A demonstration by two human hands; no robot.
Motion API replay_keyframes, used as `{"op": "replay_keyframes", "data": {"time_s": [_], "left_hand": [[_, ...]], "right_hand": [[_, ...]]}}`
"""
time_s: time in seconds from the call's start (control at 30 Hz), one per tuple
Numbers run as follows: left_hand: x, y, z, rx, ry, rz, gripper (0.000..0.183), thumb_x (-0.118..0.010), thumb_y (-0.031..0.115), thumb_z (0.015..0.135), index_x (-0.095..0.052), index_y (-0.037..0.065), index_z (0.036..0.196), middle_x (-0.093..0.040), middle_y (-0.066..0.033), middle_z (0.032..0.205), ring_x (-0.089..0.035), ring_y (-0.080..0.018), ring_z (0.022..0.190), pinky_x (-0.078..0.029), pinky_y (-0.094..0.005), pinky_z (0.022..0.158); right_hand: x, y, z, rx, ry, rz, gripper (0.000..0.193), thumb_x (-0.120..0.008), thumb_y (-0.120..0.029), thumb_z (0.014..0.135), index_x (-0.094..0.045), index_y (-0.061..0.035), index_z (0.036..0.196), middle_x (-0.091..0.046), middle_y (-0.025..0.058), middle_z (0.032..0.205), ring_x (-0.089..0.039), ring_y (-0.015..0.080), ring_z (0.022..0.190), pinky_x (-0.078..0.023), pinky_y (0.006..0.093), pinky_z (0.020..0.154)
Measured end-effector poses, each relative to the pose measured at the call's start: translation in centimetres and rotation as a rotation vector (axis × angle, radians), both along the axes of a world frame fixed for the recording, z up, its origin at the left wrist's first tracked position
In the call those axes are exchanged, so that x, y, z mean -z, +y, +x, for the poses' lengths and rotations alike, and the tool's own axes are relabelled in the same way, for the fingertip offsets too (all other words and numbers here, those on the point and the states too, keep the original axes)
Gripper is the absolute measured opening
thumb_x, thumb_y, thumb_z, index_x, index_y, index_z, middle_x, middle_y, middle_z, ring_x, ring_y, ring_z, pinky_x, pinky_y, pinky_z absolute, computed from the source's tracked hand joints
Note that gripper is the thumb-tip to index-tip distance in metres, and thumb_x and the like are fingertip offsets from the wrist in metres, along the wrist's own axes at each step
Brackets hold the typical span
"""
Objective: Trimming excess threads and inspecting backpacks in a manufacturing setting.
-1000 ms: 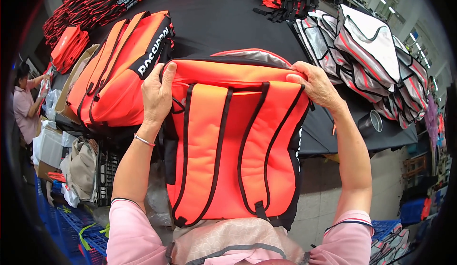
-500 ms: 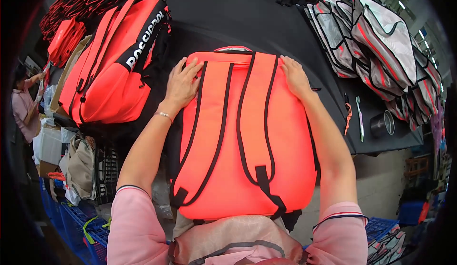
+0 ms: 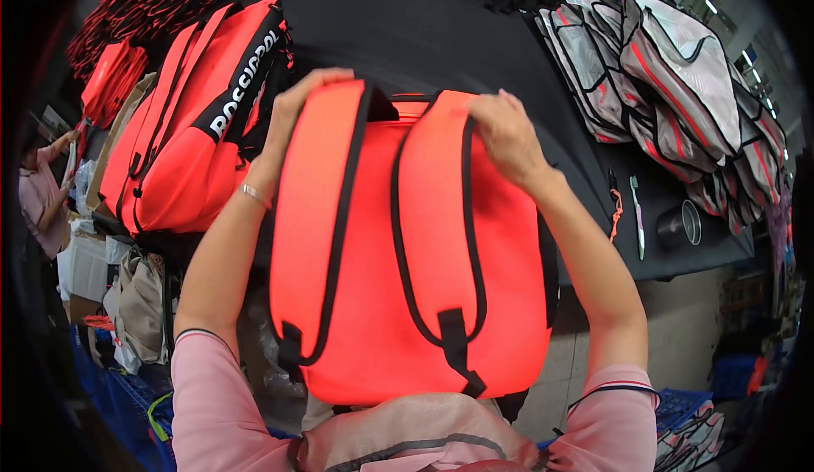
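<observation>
A bright coral backpack (image 3: 509, 302) with black edging lies in front of me, its back panel facing up and its lower end against my body. My left hand (image 3: 303, 95) is closed round the outer upper edge of the left shoulder strap (image 3: 315, 209), which arches up off the panel; part of its fingers is hidden behind the strap. With bent fingers, my right hand (image 3: 509, 137) grips the upper outer edge of the right shoulder strap (image 3: 432, 226). Both straps end in black webbing at the lower end.
Another coral backpack (image 3: 182, 150) lies at left. Grey-white bag pieces (image 3: 678, 82) are piled at right, near a toothbrush (image 3: 637, 218), an orange cord (image 3: 616, 209) and a dark cup (image 3: 677, 224). A person (image 3: 42, 192) stands at far left. Blue crates (image 3: 127, 404) sit below.
Both hands have moved from the backpack's upper corners onto the shoulder straps. The straps now rise off the panel, and the left one has shifted left.
</observation>
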State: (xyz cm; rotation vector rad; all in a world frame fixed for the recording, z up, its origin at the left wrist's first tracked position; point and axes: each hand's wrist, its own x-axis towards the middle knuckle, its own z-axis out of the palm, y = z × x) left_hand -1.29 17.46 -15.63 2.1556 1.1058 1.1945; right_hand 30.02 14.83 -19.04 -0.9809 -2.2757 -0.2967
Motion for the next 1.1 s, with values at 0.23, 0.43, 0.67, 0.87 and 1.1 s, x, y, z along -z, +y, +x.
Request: {"op": "replay_keyframes", "data": {"time_s": [0.23, 0.43, 0.67, 0.87, 1.1], "left_hand": [[3.0, 11.0, 2.9, -0.506, 0.133, -0.037, 0.090, -0.064, 0.068, 0.082, -0.051, -0.005, 0.133, -0.062, -0.0289, 0.123, -0.058, -0.0421, 0.118, -0.047, -0.0440, 0.100], [8.9, 11.8, 6.5, -0.619, 0.148, 0.086, 0.063, -0.069, 0.034, 0.090, -0.043, 0.011, 0.142, -0.049, -0.0155, 0.140, -0.052, -0.0373, 0.123, -0.046, -0.0454, 0.100], [10.0, 11.1, 6.2, -0.368, 0.322, 0.645, 0.021, -0.067, 0.019, 0.089, -0.069, 0.014, 0.109, -0.066, -0.0041, 0.119, -0.060, -0.0260, 0.109, -0.048, -0.0401, 0.089], [11.3, 3.0, 14.4, 0.041, 0.350, 0.136, 0.051, -0.064, 0.035, 0.094, -0.056, 0.006, 0.135, -0.054, -0.0170, 0.139, -0.050, -0.0325, 0.126, -0.036, -0.0421, 0.109], [10.6, -4.0, 15.2, -0.015, 0.447, 0.233, 0.062, -0.078, 0.034, 0.080, -0.056, 0.003, 0.129, -0.055, -0.0129, 0.121, -0.050, -0.0299, 0.110, -0.038, -0.0412, 0.101]], "right_hand": [[-3.5, 11.1, -2.2, 0.516, 0.418, -0.506, 0.034, -0.052, -0.030, 0.100, -0.062, -0.0030, 0.117, -0.067, 0.0225, 0.109, -0.061, 0.0450, 0.108, -0.049, 0.0497, 0.090], [3.3, 11.5, -1.2, 0.665, 0.404, -0.647, 0.050, -0.057, -0.037, 0.097, -0.051, -0.0066, 0.136, -0.063, 0.0216, 0.126, -0.058, 0.0399, 0.119, -0.046, 0.0479, 0.099], [6.5, 10.7, -2.9, 0.656, 0.437, -0.493, 0.027, -0.066, -0.030, 0.091, -0.066, -0.0046, 0.102, -0.067, 0.0185, 0.105, -0.066, 0.0372, 0.101, -0.054, 0.0493, 0.085], [5.5, 6.3, 1.6, 0.472, 0.654, -0.183, 0.018, -0.063, -0.020, 0.091, -0.068, -0.0051, 0.100, -0.068, 0.0155, 0.099, -0.063, 0.0366, 0.099, -0.050, 0.0453, 0.088], [5.3, -4.5, 16.0, 0.920, 0.249, -0.088, 0.023, -0.060, -0.018, 0.091, -0.070, -0.0023, 0.105, -0.070, 0.0161, 0.096, -0.064, 0.0354, 0.096, -0.050, 0.0431, 0.088]]}}
